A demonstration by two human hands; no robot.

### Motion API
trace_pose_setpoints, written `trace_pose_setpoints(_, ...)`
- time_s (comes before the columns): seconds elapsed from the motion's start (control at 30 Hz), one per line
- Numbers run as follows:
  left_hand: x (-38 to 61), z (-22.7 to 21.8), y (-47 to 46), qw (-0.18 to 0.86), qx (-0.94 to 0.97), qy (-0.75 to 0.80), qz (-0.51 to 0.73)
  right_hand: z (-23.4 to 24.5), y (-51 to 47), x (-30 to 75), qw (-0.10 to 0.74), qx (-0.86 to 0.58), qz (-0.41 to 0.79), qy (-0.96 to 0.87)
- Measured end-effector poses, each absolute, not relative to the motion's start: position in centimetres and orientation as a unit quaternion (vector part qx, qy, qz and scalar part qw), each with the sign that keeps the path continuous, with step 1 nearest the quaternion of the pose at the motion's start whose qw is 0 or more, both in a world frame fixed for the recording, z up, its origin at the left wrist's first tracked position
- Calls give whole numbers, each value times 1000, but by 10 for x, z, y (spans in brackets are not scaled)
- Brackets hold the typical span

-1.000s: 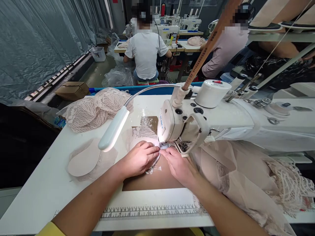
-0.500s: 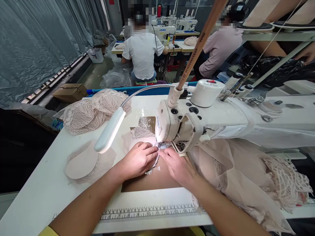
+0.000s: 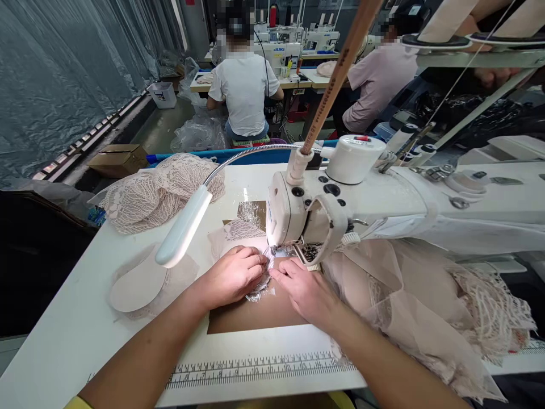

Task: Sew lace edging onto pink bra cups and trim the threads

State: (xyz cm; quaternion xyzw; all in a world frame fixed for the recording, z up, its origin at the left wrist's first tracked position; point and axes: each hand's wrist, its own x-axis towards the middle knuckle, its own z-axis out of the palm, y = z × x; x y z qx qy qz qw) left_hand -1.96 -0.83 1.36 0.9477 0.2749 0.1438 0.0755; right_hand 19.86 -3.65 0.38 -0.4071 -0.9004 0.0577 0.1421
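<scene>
Under the needle of the white sewing machine [image 3: 287, 210] lies a pale pink lace piece [image 3: 243, 230] with a curved edge. My left hand [image 3: 235, 274] is closed on this piece just left of the needle, its fingers bent and together. My right hand [image 3: 305, 288] pinches the edge on the other side, thumb and forefinger close to the presser foot. Between my hands the lace edge curves toward me over a brown sheet [image 3: 255, 318]. My fingers partly cover the stitched edge.
A lamp [image 3: 184, 227] on a bendable neck hangs left of the needle. Lace pieces [image 3: 140, 196] are heaped at the table's back left, cup-shaped pieces [image 3: 138, 284] nearer. Sheer fabric [image 3: 409, 318] spreads on the right. A printed ruler [image 3: 255, 370] runs along the front. Co-workers sit beyond.
The lace edge between my hands has shifted and bunched slightly near the needle. My right fingertips have drawn back a little toward me. The whole view has shifted slightly.
</scene>
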Motion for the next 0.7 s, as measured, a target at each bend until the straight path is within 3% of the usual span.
trace_pose_setpoints(0.27, -20, 15, -6, 50, 958, 262, 104, 1, -36, 197, 158, -394, 39, -905)
trace_pose_setpoints(0.7, -3, 10, -17, 50, 932, 331, 137, 5, -34, 202, 138, -412, 46, -900)
